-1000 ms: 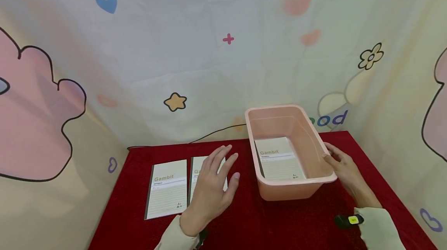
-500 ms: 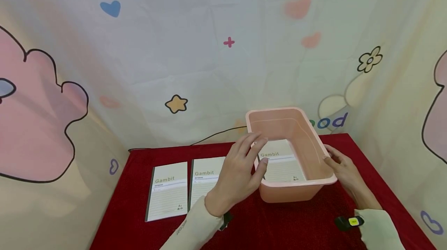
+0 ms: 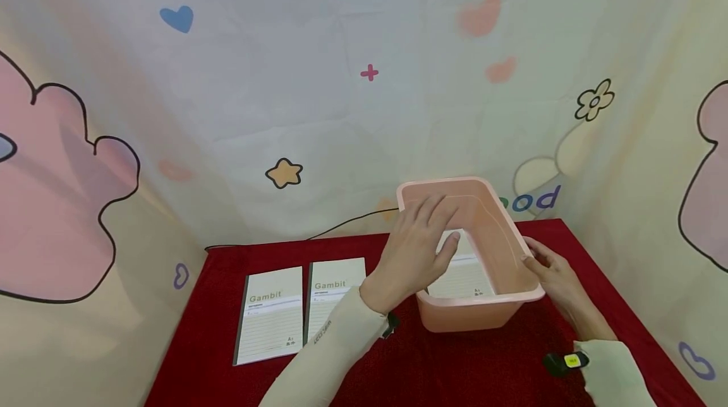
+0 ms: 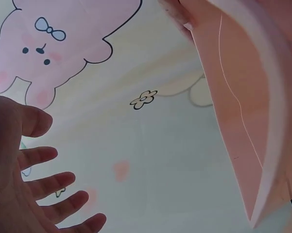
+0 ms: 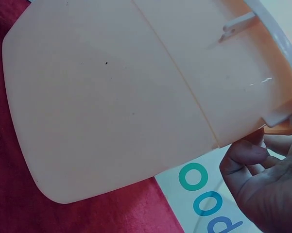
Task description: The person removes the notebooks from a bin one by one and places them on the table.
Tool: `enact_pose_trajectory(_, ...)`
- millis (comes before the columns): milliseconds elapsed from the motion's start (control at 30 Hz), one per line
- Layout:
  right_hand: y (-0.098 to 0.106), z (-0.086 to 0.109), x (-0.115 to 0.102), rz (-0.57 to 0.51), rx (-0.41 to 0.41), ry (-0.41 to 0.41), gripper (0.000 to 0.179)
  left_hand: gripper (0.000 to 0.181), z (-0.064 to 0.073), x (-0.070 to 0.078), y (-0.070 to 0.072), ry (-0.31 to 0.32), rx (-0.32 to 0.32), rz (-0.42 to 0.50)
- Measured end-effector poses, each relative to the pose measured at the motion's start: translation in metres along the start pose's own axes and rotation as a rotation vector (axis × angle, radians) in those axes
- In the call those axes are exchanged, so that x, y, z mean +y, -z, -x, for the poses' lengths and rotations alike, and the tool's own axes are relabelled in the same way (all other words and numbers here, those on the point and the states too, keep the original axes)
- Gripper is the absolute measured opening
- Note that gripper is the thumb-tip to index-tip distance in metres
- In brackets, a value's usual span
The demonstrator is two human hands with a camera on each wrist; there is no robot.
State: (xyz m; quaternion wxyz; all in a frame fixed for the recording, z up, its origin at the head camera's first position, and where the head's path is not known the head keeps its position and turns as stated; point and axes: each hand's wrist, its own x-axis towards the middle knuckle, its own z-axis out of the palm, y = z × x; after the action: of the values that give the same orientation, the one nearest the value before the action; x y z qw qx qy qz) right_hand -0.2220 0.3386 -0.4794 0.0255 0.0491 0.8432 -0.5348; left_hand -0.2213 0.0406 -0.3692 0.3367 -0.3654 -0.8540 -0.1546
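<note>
A pink plastic bin [image 3: 480, 307] stands on the right half of the red-covered table. My right hand [image 3: 560, 277] grips its right rim, fingers curled beneath the edge and thumb on top; the right wrist view shows that hand [image 5: 267, 170] at the bin's outer wall [image 5: 111, 97]. Inside lies a white "Gambit" notebook [image 3: 461, 277], partly covered by my left hand [image 3: 415, 249]. That left hand hovers at the bin's left side, fingers spread and holding nothing. In the left wrist view its fingers [image 4: 53, 187] are apart from the bin's rim [image 4: 277, 97].
Two matching notebooks lie side by side to the left: one notebook [image 3: 270, 315] farther out, the other notebook [image 3: 330, 296] partly behind my left sleeve [image 3: 335, 344]. A printed curtain [image 3: 318, 97] hangs behind the table, and a thin black cord [image 3: 341, 220] runs along its foot.
My left hand has moved right, from over the nearer of the two table notebooks to over the bin's left side. The right hand keeps its grip on the rim.
</note>
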Motion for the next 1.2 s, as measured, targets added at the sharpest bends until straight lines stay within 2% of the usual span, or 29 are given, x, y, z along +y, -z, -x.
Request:
enact_pose_trajectory(200,0.001,0.000,0.001,0.002,0.002,-0.004,0.068,0.042,-0.023,-0.002,-0.011,0.018,-0.069,-0.007)
enact_pose_trajectory(467,0.000,0.002,0.003,-0.004,0.012,0.013,0.072,0.048,-0.051,-0.012,-0.034,0.156,-0.217,-0.001)
enact_pose_trajectory(800,-0.002,-0.001,0.001,-0.012,0.009,-0.007,0.072,0.051,-0.083,-0.022,-0.066,0.306,-0.388,0.034)
enact_pose_trajectory(967,-0.002,-0.003,-0.001,-0.013,0.011,-0.022,0.073,0.050,-0.090,-0.032,-0.086,0.371,-0.455,0.029)
enact_pose_trajectory(1200,0.001,0.001,0.002,-0.002,0.014,-0.014,0.072,0.048,-0.086,-0.039,-0.119,0.438,-0.543,0.125)
